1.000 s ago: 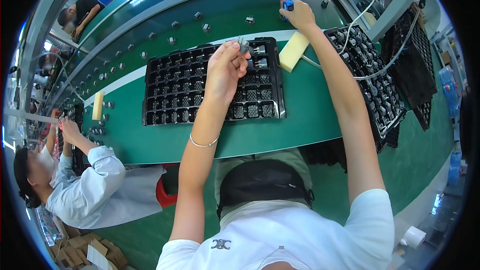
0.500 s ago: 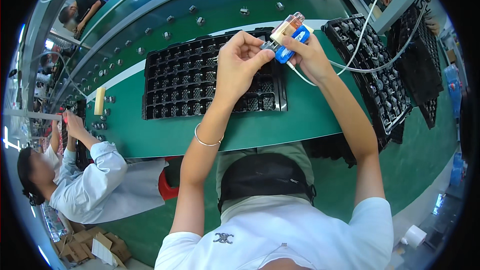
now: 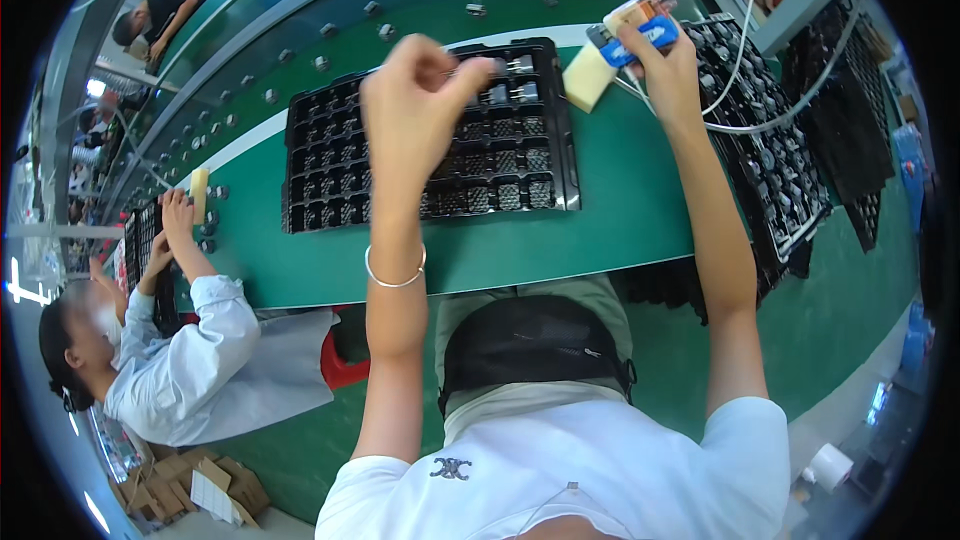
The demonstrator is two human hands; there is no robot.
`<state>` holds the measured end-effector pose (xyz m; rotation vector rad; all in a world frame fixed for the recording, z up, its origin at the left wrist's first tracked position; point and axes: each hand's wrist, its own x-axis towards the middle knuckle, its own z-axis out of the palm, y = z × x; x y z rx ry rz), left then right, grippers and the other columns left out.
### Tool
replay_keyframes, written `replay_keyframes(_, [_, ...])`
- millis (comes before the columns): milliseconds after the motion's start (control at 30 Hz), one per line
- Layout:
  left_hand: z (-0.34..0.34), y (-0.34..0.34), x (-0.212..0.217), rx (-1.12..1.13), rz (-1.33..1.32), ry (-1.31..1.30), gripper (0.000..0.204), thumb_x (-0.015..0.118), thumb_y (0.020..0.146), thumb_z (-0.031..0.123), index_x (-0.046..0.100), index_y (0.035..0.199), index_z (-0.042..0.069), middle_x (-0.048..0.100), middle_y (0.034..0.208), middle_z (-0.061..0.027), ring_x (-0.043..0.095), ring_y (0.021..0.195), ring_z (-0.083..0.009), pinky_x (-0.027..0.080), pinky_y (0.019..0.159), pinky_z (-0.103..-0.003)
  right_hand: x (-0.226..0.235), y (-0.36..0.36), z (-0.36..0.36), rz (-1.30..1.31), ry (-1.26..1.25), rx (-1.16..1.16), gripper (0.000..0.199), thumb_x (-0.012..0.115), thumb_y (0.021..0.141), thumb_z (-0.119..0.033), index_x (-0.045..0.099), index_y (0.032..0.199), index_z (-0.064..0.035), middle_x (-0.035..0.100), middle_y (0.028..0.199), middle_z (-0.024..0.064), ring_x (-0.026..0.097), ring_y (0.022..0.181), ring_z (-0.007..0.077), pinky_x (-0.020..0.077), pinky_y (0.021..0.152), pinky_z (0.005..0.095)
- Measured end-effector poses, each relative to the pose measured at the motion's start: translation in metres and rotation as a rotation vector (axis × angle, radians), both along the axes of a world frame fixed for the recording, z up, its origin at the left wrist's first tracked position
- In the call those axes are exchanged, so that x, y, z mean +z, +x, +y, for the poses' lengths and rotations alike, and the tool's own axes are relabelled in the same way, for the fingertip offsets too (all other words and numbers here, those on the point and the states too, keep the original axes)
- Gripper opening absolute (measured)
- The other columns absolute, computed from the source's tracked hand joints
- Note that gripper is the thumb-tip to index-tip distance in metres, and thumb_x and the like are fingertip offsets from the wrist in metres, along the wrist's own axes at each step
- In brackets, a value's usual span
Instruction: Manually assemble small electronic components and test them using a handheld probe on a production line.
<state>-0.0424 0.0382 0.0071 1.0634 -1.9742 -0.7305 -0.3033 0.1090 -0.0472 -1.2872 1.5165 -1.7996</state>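
Observation:
My left hand (image 3: 412, 110), slightly blurred, is over the far side of a black pocketed tray (image 3: 430, 208). Its thumb and fingers are pinched at a small grey metal part (image 3: 495, 67), largely hidden by the fingertips. A few similar metal parts (image 3: 522, 92) sit in the tray's far right pockets. Off the tray's right end, my right hand (image 3: 668, 75) is closed around a blue-and-cream handheld device (image 3: 640, 38) with a clear, orange-tinted end and a thin white cable. Beside the device, a cream block (image 3: 590, 78) rests on the green table.
A conveyor carrying scattered small metal parts (image 3: 387, 32) runs along the far side. To the right, a filled black tray (image 3: 770, 150) stands beside stacked trays (image 3: 850, 130). A pale hose (image 3: 770, 128) crosses there. A co-worker (image 3: 190, 340) works at the left.
My left hand has moved left from the device to over the tray. My right hand has carried the device up and right, uncovering the cream block.

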Motion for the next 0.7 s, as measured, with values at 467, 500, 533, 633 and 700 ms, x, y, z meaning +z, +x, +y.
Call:
replay_keyframes(467, [-0.018,0.014,-0.027,0.292,-0.62,-0.202,0.04,0.077,0.075,0.039,0.063,0.071,0.001,0.065,0.068,-0.0141,0.066,0.065,-0.0323,0.053,0.062,-0.04,-0.02,-0.001,0.0,0.691,0.238,-0.277,0.041,0.075,0.077,-0.034,0.064,0.102,-0.0031,0.064,0.075,0.0089,0.061,0.062,0.0176,0.0486,0.061,0.0306])
replay_keyframes(500, [-0.017,0.013,-0.024,0.289,-0.615,-0.205,0.04,0.077,0.075,0.039,0.063,0.071,0.001,0.065,0.068,-0.0141,0.066,0.065,-0.0323,0.053,0.062,-0.04,-0.02,-0.001,0.0,0.694,0.237,-0.282,0.041,0.075,0.077,-0.034,0.064,0.102,-0.0031,0.064,0.075,0.0089,0.061,0.062,0.0176,0.0486,0.061,0.0306])
replay_keyframes(533, [-0.016,0.012,-0.02,0.241,-0.419,-0.179,0.037,0.077,0.075,0.034,0.061,0.072,0.0,0.063,0.066,-0.0125,0.064,0.062,-0.0285,0.052,0.061,-0.038,-0.02,0.0,0.0,0.668,0.241,-0.268,0.043,0.075,0.077,-0.034,0.064,0.103,-0.0029,0.064,0.076,0.0091,0.061,0.062,0.0179,0.0489,0.061,0.0304])
replay_keyframes(633, [-0.003,0.006,-0.006,0.125,-0.087,-0.024,0.028,0.076,0.076,0.016,0.053,0.079,0.001,0.06,0.067,-0.0071,0.058,0.058,-0.0136,0.049,0.056,-0.029,-0.02,0.0,0.003,0.632,0.258,-0.254,0.046,0.076,0.077,-0.034,0.063,0.107,-0.0026,0.065,0.078,0.0095,0.061,0.063,0.0181,0.0497,0.063,0.03])
replay_keyframes(700, [0.01,0.001,0.0,-0.18,0.448,0.282,0.024,0.074,0.079,0.005,0.052,0.087,0.001,0.06,0.074,-0.0052,0.057,0.062,-0.0071,0.047,0.055,-0.022,-0.022,-0.003,0.003,0.652,0.255,-0.252,0.047,0.077,0.077,-0.034,0.063,0.109,-0.0024,0.065,0.078,0.0099,0.062,0.063,0.0179,0.0497,0.063,0.0299])
